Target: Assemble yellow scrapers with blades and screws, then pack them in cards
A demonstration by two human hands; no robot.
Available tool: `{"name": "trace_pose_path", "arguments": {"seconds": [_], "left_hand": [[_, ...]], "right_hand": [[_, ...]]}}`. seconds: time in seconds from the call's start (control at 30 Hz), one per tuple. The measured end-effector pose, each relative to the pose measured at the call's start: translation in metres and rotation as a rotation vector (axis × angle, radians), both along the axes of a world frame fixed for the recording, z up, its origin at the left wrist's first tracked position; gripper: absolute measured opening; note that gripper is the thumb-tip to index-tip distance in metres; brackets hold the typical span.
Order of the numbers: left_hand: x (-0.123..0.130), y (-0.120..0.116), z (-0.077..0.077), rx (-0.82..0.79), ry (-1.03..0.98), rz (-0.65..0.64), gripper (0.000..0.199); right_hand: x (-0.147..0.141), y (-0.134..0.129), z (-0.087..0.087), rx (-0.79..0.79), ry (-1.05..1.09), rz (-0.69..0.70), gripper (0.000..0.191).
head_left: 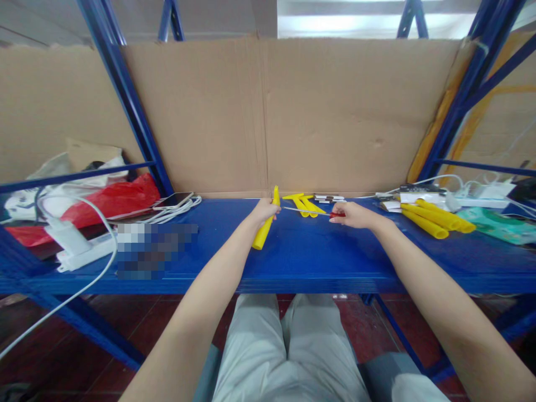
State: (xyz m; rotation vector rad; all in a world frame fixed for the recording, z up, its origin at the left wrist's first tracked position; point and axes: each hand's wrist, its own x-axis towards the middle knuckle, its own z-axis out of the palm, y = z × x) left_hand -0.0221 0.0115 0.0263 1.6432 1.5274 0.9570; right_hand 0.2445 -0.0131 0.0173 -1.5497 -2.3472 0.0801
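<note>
My left hand (268, 210) is closed around a yellow plastic tube (262, 235), which stands tilted over the blue tabletop (310, 257); its narrower top end shows above my fingers. My right hand (347, 215) grips the red handle of a screwdriver (307, 211). The long thin metal shaft points left, with its tip close to the yellow tube and my left fingers. Whether the tip touches the tube I cannot tell. Behind the shaft lie several yellow plastic pieces (298, 199), partly crossing one another.
Small black and white pieces (329, 199) lie by the cardboard backboard (335, 111). At right are several yellow tubes (427, 222), a green packet (498, 223) and white cables. A power strip (87, 251), red bag (113, 198) and phone (175, 200) lie at left.
</note>
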Motion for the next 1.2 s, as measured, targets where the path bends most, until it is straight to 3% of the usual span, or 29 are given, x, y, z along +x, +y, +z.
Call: {"name": "trace_pose_path", "arguments": {"seconds": [0.1, 0.2, 0.53, 0.7, 1.2], "left_hand": [[-0.005, 0.007, -0.003, 0.085, 0.172, 0.091, 0.012], [-0.006, 0.009, -0.004, 0.160, 0.331, 0.095, 0.023], [0.013, -0.015, -0.008, 0.404, 0.720, -0.256, 0.043], [0.016, -0.023, -0.014, 0.511, 0.881, -0.315, 0.051], [0.023, -0.024, -0.022, 0.556, 0.980, -0.340, 0.048]], "right_hand": [[0.002, 0.001, 0.000, 0.006, -0.014, 0.018, 0.016], [0.004, 0.002, -0.001, -0.010, -0.043, 0.003, 0.016], [0.012, 0.009, -0.006, -0.091, -0.087, -0.037, 0.014], [0.014, 0.010, -0.007, -0.123, -0.062, -0.050, 0.010], [0.015, 0.009, -0.005, -0.151, -0.016, -0.083, 0.020]]}}
